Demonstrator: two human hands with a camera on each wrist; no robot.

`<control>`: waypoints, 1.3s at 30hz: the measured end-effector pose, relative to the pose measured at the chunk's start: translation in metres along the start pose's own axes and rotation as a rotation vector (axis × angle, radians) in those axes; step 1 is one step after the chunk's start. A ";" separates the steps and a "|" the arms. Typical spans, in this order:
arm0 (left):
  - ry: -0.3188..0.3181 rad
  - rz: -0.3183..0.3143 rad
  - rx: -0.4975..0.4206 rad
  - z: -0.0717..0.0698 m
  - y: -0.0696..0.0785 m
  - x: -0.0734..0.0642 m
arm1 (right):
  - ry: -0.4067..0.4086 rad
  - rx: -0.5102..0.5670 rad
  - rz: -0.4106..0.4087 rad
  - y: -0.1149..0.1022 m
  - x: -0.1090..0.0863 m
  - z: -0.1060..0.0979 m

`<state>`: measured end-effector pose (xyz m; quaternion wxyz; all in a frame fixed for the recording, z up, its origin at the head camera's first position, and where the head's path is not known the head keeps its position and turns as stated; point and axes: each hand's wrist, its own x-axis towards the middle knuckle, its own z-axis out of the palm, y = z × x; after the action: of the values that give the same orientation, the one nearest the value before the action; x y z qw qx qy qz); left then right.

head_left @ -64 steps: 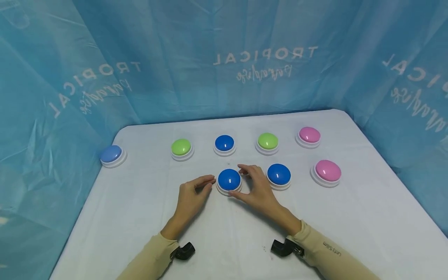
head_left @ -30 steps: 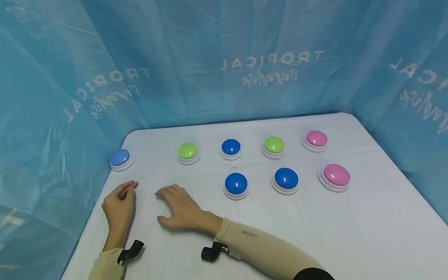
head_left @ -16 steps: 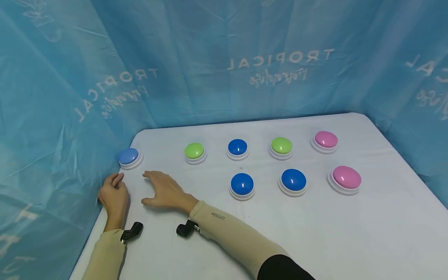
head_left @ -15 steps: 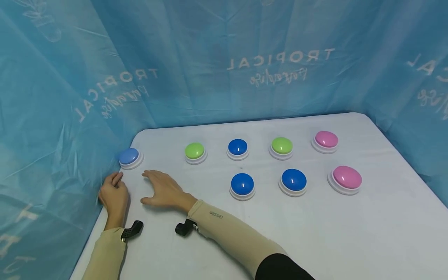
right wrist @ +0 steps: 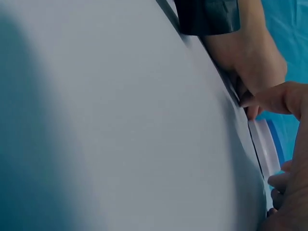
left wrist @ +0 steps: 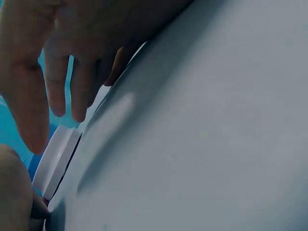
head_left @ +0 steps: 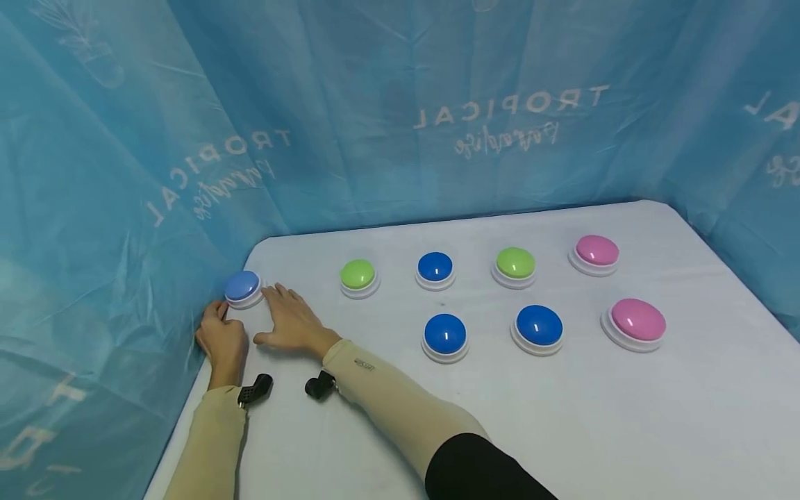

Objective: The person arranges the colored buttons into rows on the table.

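Observation:
A dome button with a blue top and white base (head_left: pixel 242 286) sits at the table's far left corner. My left hand (head_left: pixel 223 340) is at its near left side, fingers bent, fingertips right at the base's edge. My right hand (head_left: pixel 290 323) reaches to its right side, fingers extended and thumb apart, with the fingertips beside the rim. In the left wrist view the button's white base (left wrist: pixel 55 161) shows between the right hand (left wrist: pixel 82 43) and the left hand (left wrist: pixel 14 187). The right wrist view shows the base (right wrist: pixel 264 142) near both hands, partly hidden.
A back row holds a green button (head_left: pixel 358 276), a blue button (head_left: pixel 435 267), a green button (head_left: pixel 515 264) and a pink button (head_left: pixel 596 251). In front stand two blue buttons (head_left: pixel 445 335) and a pink button (head_left: pixel 638 321). A blue curtain (head_left: pixel 350 125) hangs around the white table (head_left: pixel 562 430).
Both hands have left the front blue button in the middle and gone left to the far left blue button, reaching its rim in the last half second. The view has shifted left.

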<state>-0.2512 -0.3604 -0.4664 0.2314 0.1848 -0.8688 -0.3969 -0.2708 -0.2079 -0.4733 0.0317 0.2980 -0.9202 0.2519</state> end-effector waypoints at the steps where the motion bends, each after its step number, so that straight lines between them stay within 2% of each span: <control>1: 0.000 -0.005 -0.003 0.001 0.000 0.001 | -0.009 0.000 0.003 0.001 0.002 0.001; 5: 0.003 -0.006 -0.006 0.010 -0.001 0.004 | -0.039 -0.004 0.013 0.006 0.009 0.001; 10: -0.013 0.015 -0.013 0.024 0.004 0.010 | -0.011 -0.033 0.058 0.015 0.012 -0.003; 13: 0.012 0.027 -0.018 0.026 0.006 0.010 | 0.005 -0.022 0.051 0.017 0.012 -0.004; 17: 0.025 0.047 -0.011 0.025 0.008 0.003 | 0.008 -0.019 0.030 0.021 0.004 -0.006; 24: -0.020 0.050 -0.062 0.023 0.012 -0.019 | 0.035 0.009 -0.040 0.028 -0.020 -0.009; 31: -0.068 0.185 -0.041 0.017 0.018 -0.051 | 0.043 0.041 -0.061 0.035 -0.059 -0.021; 39: -0.132 0.247 -0.063 0.013 0.022 -0.095 | 0.098 0.085 -0.037 0.039 -0.118 -0.036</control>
<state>-0.1834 -0.2907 -0.4811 0.2265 0.0427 -0.8855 -0.4035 -0.1997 -0.1004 -0.4838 0.0688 0.3032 -0.9003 0.3045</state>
